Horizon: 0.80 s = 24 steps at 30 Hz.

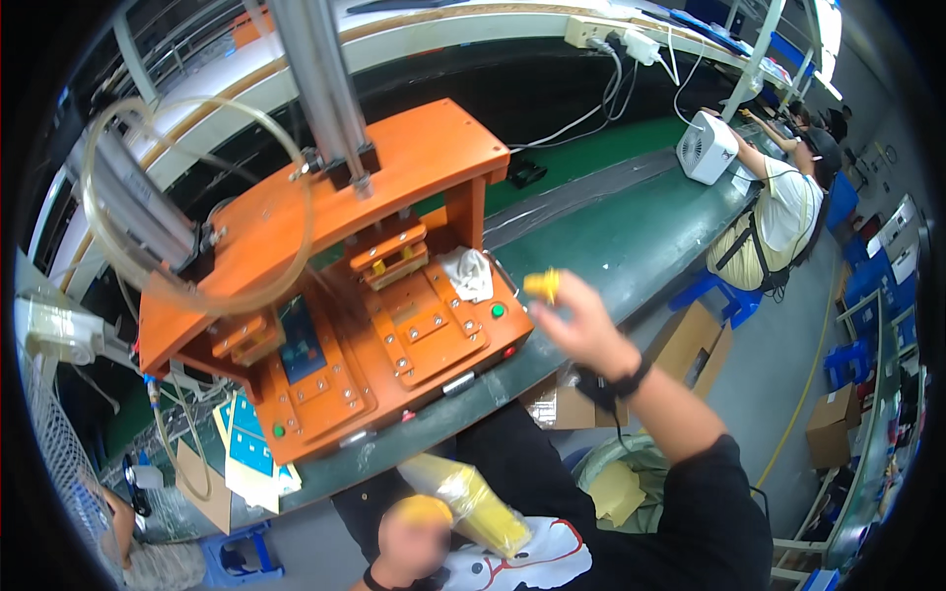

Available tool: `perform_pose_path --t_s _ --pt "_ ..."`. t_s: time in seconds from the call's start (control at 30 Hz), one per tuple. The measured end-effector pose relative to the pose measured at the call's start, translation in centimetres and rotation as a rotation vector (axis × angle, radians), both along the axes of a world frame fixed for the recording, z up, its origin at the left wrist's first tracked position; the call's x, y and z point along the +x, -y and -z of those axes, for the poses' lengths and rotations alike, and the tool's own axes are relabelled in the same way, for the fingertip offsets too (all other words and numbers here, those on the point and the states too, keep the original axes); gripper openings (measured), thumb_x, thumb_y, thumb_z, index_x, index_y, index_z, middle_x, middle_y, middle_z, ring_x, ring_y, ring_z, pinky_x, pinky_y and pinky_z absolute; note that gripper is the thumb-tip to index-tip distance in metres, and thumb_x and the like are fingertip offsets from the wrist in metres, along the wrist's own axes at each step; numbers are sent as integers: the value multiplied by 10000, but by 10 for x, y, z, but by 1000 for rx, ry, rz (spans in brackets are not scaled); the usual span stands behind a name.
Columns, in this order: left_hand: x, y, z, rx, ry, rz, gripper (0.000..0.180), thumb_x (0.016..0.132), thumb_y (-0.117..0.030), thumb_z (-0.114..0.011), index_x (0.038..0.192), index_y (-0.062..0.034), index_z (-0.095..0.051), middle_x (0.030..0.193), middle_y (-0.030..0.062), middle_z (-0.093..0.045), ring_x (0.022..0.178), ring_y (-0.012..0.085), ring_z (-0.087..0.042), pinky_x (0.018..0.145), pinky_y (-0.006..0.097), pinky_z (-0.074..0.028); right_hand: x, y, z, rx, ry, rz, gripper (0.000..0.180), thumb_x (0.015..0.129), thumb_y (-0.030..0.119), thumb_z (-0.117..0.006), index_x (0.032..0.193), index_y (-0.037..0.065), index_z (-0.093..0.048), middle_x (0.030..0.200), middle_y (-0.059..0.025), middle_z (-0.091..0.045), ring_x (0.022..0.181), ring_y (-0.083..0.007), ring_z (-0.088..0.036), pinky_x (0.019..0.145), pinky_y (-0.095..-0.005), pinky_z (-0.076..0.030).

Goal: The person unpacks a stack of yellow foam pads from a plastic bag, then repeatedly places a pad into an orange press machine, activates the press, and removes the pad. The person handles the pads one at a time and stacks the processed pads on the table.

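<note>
My right hand (586,330) is raised beside the right front corner of an orange press (443,148). Yellow finger covers (542,286) seem to sit on its fingertips; the thumb stands apart and nothing shows between them. Low in front of my body, my left hand (409,542) is blurred, with yellow at its fingers. It is closed at a yellow stack in clear plastic wrap (483,507). A dark blue flat panel (302,345) lies in the press's left fixture. The right fixture (424,325) shows bare orange plates with screws. Beside it lies a crumpled white cloth (468,274).
Clear hoses (89,197) loop around metal cylinders (320,79) on the press. Blue-and-cream sheets (251,448) lie at left on the green bench (591,222). A lined bin (631,458) and cardboard box (690,345) stand at right. A co-worker (788,207) sits farther along.
</note>
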<state>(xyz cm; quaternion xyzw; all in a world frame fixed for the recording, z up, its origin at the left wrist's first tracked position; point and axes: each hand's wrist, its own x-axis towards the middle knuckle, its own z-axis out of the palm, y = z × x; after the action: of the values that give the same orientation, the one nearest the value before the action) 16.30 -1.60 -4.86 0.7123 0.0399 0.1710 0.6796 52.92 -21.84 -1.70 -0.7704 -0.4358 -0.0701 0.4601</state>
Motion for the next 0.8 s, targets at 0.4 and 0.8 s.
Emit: perform_pose_path --t_s 0.4,0.8 --pt "18 0 -31 -83 -156 -27 256 1122 -245 -542 973 -37 -550 875 100 -642 723 165 -560 649 290 -444 286 -93 93 -806 450 624 289 1021 185 -541 1216 163 -754 1329 -123 -664 1369 -365 -544 1041 -507 -461" --pt "27 -1 -23 -157 -97 36 222 1124 -222 -551 997 -40 -571 899 79 -635 718 139 -565 641 262 -457 164 -5 54 181 -497 349 125 1008 170 -719 1012 46 -705 1012 -73 -724 866 -247 -716 760 -376 -584"
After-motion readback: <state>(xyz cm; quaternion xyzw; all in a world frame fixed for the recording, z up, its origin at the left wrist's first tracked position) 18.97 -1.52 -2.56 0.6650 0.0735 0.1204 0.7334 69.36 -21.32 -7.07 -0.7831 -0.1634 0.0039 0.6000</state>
